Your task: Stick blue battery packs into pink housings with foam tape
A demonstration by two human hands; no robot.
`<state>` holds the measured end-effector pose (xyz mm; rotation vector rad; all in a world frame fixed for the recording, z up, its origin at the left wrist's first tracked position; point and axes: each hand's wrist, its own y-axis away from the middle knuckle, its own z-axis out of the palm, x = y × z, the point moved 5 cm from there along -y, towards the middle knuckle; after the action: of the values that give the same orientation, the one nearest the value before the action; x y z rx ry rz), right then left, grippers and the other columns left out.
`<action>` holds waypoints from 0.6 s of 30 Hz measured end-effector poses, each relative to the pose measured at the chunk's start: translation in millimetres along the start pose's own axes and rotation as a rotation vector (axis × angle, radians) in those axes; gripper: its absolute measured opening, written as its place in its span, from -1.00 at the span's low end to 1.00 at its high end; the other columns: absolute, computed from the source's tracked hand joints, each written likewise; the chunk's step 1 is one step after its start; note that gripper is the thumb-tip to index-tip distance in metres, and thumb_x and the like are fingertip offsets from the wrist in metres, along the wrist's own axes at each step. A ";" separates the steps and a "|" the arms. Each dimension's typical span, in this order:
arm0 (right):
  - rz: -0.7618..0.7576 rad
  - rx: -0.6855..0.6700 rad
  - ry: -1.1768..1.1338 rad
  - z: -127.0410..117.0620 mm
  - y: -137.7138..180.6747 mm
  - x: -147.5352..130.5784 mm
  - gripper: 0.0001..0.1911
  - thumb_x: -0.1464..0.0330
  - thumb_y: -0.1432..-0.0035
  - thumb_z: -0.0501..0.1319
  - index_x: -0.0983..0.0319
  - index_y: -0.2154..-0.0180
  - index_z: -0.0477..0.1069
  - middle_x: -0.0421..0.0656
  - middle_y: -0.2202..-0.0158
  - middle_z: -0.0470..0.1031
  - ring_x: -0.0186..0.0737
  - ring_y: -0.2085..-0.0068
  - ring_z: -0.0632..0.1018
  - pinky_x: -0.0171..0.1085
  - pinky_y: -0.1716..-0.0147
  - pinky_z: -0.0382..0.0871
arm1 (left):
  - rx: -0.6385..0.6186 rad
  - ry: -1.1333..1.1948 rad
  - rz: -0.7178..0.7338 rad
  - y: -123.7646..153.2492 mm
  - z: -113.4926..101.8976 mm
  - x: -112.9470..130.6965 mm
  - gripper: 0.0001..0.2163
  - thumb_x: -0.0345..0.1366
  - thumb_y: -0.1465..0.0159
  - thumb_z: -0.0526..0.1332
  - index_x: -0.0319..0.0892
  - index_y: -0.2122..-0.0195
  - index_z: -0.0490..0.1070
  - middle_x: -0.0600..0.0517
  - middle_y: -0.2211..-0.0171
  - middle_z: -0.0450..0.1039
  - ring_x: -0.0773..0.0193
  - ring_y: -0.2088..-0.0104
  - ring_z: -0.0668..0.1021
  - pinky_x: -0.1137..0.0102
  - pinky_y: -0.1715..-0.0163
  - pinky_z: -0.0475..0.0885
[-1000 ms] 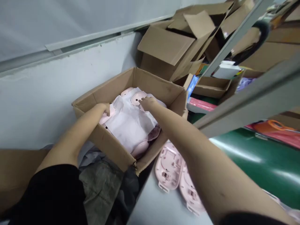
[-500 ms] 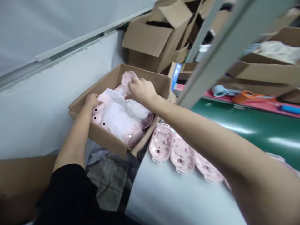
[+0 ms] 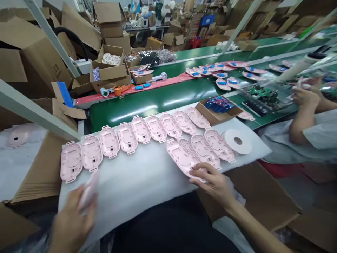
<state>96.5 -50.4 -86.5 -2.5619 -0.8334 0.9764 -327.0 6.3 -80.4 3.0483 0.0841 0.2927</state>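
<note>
Over the near left part of the white foam sheet (image 3: 137,186), my left hand (image 3: 75,214), blurred by motion, grips a pink plastic shell (image 3: 90,189) seen nearly edge-on. My right hand (image 3: 214,184) is closed on the lower end of another pink plastic half-shell (image 3: 181,158), its hollow side up. That one overlaps the shells beside it, including a pink shell (image 3: 205,151) to its right. Along the sheet's far edge several more lie in a row, such as a pink shell (image 3: 71,161) at the left end.
A carton of blue parts (image 3: 218,110) and a white tape roll (image 3: 238,141) stand at right. Behind runs a green conveyor belt (image 3: 158,96). At left are a metal post (image 3: 39,112) and an open carton (image 3: 39,172). A co-worker's hands (image 3: 308,91) are at far right.
The view has swung right, from the carton to the foam sheet. Both hands have left the carton; each now holds a pink shell over the sheet.
</note>
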 end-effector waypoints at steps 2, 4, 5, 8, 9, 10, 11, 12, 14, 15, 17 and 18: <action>0.013 0.076 0.025 9.9 17.2 7.8 -0.77 0.15 -0.40 0.29 0.07 0.19 0.69 -0.04 0.20 0.58 -0.03 0.22 0.63 -0.08 0.24 0.64 | -0.003 -0.005 -0.011 19.1 14.4 38.7 -0.38 -0.12 -0.33 0.37 -0.23 -0.35 0.29 -0.20 -0.17 0.43 -0.10 -0.16 0.50 0.05 -0.13 0.49; -0.007 0.097 0.038 23.8 22.9 5.0 -0.80 0.16 -0.37 0.32 0.08 0.17 0.69 -0.03 0.22 0.59 -0.01 0.22 0.62 -0.07 0.22 0.63 | 0.002 -0.002 -0.013 40.0 35.6 83.8 -0.30 -0.15 -0.30 0.36 -0.23 -0.41 0.20 -0.23 -0.19 0.40 -0.15 -0.19 0.47 0.05 -0.13 0.48; -0.008 0.091 0.034 30.7 23.8 3.2 -0.81 0.17 -0.37 0.33 0.09 0.15 0.68 -0.02 0.21 0.59 -0.01 0.22 0.62 -0.08 0.23 0.63 | 0.004 0.002 -0.009 50.1 47.9 107.1 -0.28 -0.16 -0.30 0.34 -0.22 -0.44 0.15 -0.24 -0.20 0.38 -0.16 -0.21 0.47 0.04 -0.13 0.47; 0.003 0.073 -0.030 46.1 28.2 1.1 -0.78 0.17 -0.40 0.29 0.10 0.06 0.63 0.00 0.17 0.59 0.02 0.18 0.65 -0.08 0.23 0.66 | 0.001 0.008 -0.005 75.7 82.2 164.9 -0.27 -0.21 -0.34 0.26 -0.19 -0.49 0.04 -0.28 -0.25 0.32 -0.18 -0.24 0.44 0.05 -0.12 0.49; -0.003 0.065 -0.067 49.5 31.1 1.0 -0.77 0.18 -0.42 0.26 0.11 0.02 0.60 0.01 0.14 0.58 0.03 0.16 0.66 -0.07 0.21 0.68 | -0.008 0.009 -0.011 82.6 90.2 177.1 -0.28 -0.23 -0.36 0.23 -0.21 -0.49 0.02 -0.30 -0.27 0.29 -0.18 -0.26 0.43 0.05 -0.11 0.50; -0.020 0.052 -0.106 52.2 34.5 0.8 -0.76 0.20 -0.44 0.24 0.11 -0.03 0.57 0.02 0.11 0.58 0.03 0.13 0.67 -0.06 0.18 0.70 | -0.023 0.006 -0.014 88.9 95.6 185.5 -0.30 -0.23 -0.37 0.20 -0.25 -0.49 0.00 -0.34 -0.29 0.26 -0.20 -0.28 0.40 0.06 -0.10 0.51; -0.046 0.036 -0.144 54.3 38.4 0.3 -0.75 0.23 -0.45 0.22 0.12 -0.07 0.54 0.02 0.08 0.59 0.03 0.10 0.68 -0.05 0.14 0.71 | -0.043 -0.003 -0.012 94.5 98.4 190.4 -0.31 -0.23 -0.38 0.18 -0.28 -0.48 0.01 -0.37 -0.31 0.24 -0.21 -0.31 0.38 0.05 -0.11 0.51; -0.076 0.022 -0.177 55.6 42.4 -0.2 -0.74 0.27 -0.46 0.22 0.13 -0.11 0.51 0.03 0.05 0.60 0.03 0.06 0.69 -0.05 0.10 0.71 | -0.063 -0.022 -0.005 99.6 98.4 192.2 -0.34 -0.23 -0.39 0.17 -0.31 -0.47 0.05 -0.38 -0.33 0.22 -0.22 -0.32 0.36 0.04 -0.13 0.49; -0.129 -0.011 -0.215 57.1 50.1 -0.3 -0.67 0.36 -0.46 0.20 0.15 -0.20 0.45 0.04 -0.02 0.61 0.04 -0.01 0.69 -0.05 0.01 0.71 | -0.090 -0.087 0.024 108.0 92.2 189.5 -0.41 -0.24 -0.38 0.17 -0.26 -0.42 0.18 -0.34 -0.34 0.25 -0.22 -0.31 0.36 -0.02 -0.18 0.45; -0.149 -0.028 -0.222 57.7 53.5 0.1 -0.63 0.41 -0.45 0.18 0.16 -0.23 0.43 0.05 -0.07 0.61 0.04 -0.05 0.68 -0.05 -0.02 0.70 | -0.097 -0.125 0.038 111.0 87.5 185.9 -0.45 -0.24 -0.38 0.17 -0.19 -0.40 0.23 -0.29 -0.34 0.28 -0.21 -0.28 0.38 -0.05 -0.18 0.44; -0.187 -0.058 -0.210 59.4 59.1 1.6 -0.55 0.50 -0.44 0.11 0.17 -0.29 0.39 0.06 -0.18 0.58 0.03 -0.12 0.66 -0.06 -0.06 0.68 | -0.116 -0.184 0.042 113.6 79.4 176.8 -0.49 -0.25 -0.40 0.15 -0.08 -0.39 0.28 -0.18 -0.34 0.34 -0.18 -0.22 0.43 -0.04 -0.12 0.46; -0.207 -0.069 -0.195 60.5 61.3 2.4 -0.51 0.55 -0.43 0.08 0.17 -0.31 0.38 0.06 -0.21 0.56 0.01 -0.13 0.65 -0.08 -0.06 0.69 | -0.129 -0.200 0.030 112.9 76.9 172.0 -0.49 -0.22 -0.42 0.14 -0.05 -0.40 0.27 -0.16 -0.34 0.34 -0.16 -0.20 0.44 -0.01 -0.08 0.49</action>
<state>82.6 -94.7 -159.0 -2.4018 -1.1774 1.1612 -138.3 -100.9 -114.0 2.9327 0.0062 -0.0058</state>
